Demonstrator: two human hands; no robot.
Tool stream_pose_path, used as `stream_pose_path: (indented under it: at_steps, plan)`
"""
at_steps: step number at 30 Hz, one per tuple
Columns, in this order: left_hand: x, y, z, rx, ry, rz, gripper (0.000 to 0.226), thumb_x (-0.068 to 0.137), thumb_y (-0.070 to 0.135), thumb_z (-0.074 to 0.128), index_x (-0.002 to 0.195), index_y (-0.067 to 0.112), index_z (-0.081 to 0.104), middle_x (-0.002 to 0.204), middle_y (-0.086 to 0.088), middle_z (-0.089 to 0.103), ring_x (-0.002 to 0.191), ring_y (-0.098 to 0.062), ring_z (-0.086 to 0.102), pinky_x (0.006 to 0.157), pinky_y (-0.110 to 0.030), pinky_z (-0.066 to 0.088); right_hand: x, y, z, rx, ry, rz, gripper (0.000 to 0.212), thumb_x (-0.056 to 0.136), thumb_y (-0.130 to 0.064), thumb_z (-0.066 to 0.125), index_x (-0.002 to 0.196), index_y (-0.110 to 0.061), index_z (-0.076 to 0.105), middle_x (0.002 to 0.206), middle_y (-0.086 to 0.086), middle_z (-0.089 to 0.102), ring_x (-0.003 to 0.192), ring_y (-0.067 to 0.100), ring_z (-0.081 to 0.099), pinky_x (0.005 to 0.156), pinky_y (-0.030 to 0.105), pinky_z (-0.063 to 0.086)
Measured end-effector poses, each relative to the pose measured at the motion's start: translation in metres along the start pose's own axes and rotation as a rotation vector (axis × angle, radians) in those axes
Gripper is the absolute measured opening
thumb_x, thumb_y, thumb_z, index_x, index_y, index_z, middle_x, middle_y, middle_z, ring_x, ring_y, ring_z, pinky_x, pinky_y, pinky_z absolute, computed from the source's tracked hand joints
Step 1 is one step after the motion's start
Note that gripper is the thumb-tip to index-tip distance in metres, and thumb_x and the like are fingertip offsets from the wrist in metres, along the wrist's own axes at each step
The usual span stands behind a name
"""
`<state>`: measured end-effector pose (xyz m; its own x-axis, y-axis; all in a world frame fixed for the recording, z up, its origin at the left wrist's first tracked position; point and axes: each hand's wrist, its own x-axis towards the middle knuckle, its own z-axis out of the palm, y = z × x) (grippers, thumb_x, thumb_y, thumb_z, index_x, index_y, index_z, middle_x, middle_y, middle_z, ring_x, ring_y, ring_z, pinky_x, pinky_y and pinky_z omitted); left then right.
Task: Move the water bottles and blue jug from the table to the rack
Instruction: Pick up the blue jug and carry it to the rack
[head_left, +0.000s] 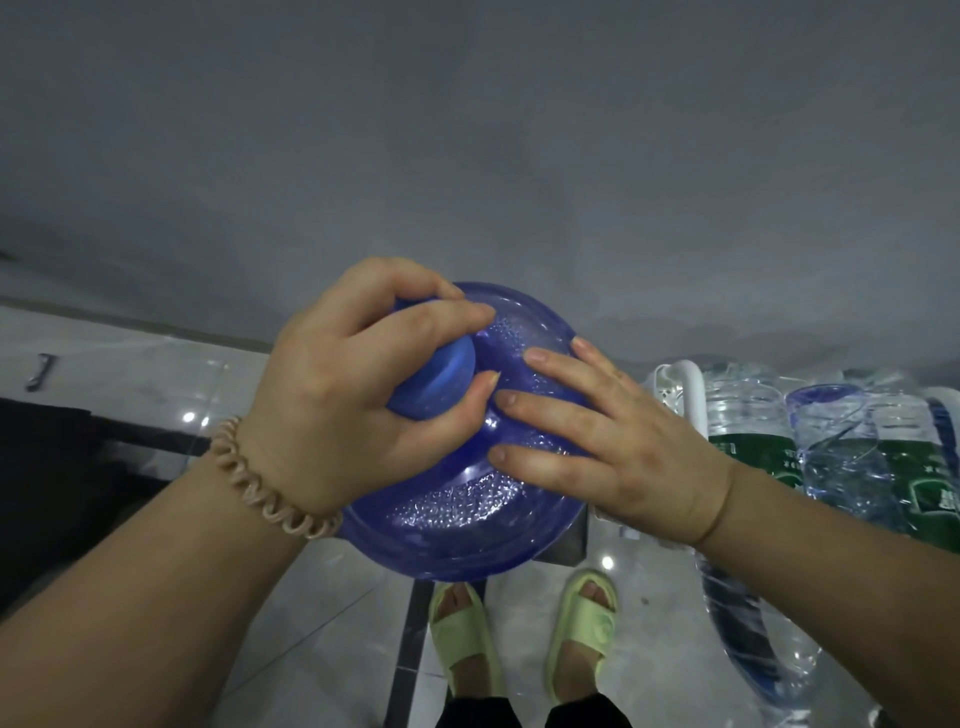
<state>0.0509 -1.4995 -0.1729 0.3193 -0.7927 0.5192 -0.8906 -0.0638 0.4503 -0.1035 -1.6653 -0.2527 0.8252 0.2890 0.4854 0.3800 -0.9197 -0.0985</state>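
Observation:
The blue jug (457, 514) stands upright right below me, seen from above, its shoulder beaded with droplets. My left hand (343, 384) grips the jug's blue capped neck (441, 379), fingers and thumb curled round it. My right hand (608, 441) lies flat on the jug's right shoulder with straight fingers. Clear water bottles (748, 415) with green labels lie packed at the right, beside a white rack tube (693, 395). What the jug stands on is hidden.
A grey wall fills the upper half of the view. Pale floor tiles with dark joints lie below, and my feet in green slippers (519, 639) stand just behind the jug. A dark surface (47, 493) sits at the left. A small metal tool (40, 371) lies on the floor.

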Motion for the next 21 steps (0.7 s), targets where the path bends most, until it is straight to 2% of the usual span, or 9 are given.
stream_pose_path:
  at_steps: [6,15,21]
  plan:
    - [0.002,-0.006,0.008,0.009,-0.008,0.001,0.029,0.074,0.018,0.077,0.097,0.002,0.069,0.095,-0.017,0.061,0.083,-0.021,0.06,0.076,-0.031,0.05,-0.003,0.007,0.007,0.001,0.002,0.008,0.03,0.099,-0.017,0.052,0.127,-0.024,0.046,0.136,0.005,0.041,0.133,0.036,0.035,0.11,0.054,0.028]
    - [-0.002,-0.014,0.023,0.035,-0.019,-0.025,0.028,0.075,0.019,0.076,0.097,0.003,0.07,0.095,-0.015,0.062,0.085,-0.016,0.058,0.077,-0.025,0.049,-0.011,0.014,0.02,0.019,-0.035,0.018,0.033,0.098,-0.019,0.052,0.13,-0.024,0.043,0.137,0.006,0.039,0.134,0.036,0.032,0.11,0.054,0.028]
    - [-0.005,-0.017,0.033,0.031,-0.04,-0.037,0.029,0.075,0.019,0.076,0.098,0.003,0.07,0.095,-0.015,0.062,0.086,-0.016,0.059,0.077,-0.026,0.05,-0.019,0.018,0.025,0.034,-0.049,0.021,0.034,0.099,-0.019,0.051,0.131,-0.024,0.042,0.138,0.006,0.039,0.134,0.036,0.032,0.109,0.054,0.03]
